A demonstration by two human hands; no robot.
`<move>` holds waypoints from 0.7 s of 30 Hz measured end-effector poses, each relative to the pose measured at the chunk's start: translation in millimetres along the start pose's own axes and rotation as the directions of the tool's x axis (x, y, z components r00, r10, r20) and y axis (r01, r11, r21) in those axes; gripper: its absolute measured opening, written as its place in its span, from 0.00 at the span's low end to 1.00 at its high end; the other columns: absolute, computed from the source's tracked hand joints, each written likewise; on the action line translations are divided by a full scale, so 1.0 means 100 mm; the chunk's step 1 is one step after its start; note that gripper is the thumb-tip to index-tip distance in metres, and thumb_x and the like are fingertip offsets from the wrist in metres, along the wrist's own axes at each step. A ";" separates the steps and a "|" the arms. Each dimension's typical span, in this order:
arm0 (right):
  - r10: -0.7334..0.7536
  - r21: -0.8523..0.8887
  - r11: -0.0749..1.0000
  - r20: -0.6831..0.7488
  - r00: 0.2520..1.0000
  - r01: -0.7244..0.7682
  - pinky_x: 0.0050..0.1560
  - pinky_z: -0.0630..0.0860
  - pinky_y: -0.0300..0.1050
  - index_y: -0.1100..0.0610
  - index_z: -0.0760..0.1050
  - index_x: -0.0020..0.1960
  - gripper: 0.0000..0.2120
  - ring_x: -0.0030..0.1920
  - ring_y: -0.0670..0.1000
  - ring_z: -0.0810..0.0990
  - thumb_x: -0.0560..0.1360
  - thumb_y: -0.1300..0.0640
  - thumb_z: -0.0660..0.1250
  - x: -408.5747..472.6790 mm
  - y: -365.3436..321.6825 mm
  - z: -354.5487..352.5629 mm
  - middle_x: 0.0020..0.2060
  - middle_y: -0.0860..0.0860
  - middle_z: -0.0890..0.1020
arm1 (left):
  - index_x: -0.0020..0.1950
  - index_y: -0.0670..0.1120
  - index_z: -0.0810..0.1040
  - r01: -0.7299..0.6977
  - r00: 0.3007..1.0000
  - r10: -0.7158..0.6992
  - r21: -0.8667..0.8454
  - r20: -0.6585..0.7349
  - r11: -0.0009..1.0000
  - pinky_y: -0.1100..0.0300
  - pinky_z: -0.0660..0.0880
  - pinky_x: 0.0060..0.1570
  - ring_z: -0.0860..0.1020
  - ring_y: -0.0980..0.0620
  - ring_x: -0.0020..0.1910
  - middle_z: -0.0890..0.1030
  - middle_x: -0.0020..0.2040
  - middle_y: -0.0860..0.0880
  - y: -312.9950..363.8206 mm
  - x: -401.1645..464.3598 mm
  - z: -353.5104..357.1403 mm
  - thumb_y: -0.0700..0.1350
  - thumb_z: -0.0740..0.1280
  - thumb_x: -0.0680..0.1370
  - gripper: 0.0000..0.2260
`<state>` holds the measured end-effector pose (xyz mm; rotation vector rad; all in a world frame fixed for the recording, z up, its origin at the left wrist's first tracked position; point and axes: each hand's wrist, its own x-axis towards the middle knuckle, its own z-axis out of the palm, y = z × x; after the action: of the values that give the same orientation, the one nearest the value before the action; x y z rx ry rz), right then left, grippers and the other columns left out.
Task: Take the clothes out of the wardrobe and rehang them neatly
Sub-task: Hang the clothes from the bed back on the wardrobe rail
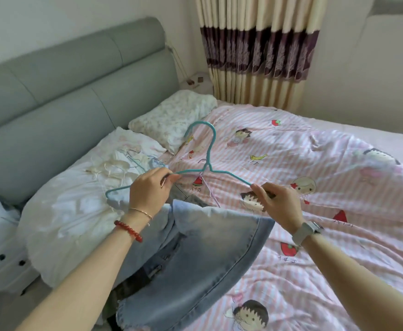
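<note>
A bed with a pink striped cartoon quilt (315,163) fills the right and far side; a grey padded headboard (64,91) stands at the left, with a white pillow (76,211) near it. Light blue jeans (195,247) lie at the near middle, partly on the quilt and partly on the pillow. Above the jeans a teal wire hanger (209,161) is held up, its hook pointing far. The left hand (150,189) pinches the hanger's left shoulder. The right hand (279,201) grips its right end with curled fingers.
</note>
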<state>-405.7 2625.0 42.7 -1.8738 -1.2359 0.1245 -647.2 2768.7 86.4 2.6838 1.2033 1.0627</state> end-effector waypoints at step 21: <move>-0.506 0.457 0.720 -0.170 0.845 0.523 0.39 0.59 0.41 0.66 0.72 0.37 0.22 0.34 0.55 0.69 0.73 0.47 0.55 -0.28 -2.26 -0.02 0.30 0.55 0.72 | 0.35 0.47 0.83 0.520 0.716 -0.388 0.071 -0.581 0.851 0.61 0.65 0.30 0.68 0.52 0.25 0.71 0.23 0.55 1.29 -1.41 -2.91 0.56 0.71 0.69 0.12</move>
<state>-577.9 2632.0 192.1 -1.0419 -1.4965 0.0886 -800.8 2511.8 263.9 2.0333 2.0648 1.7368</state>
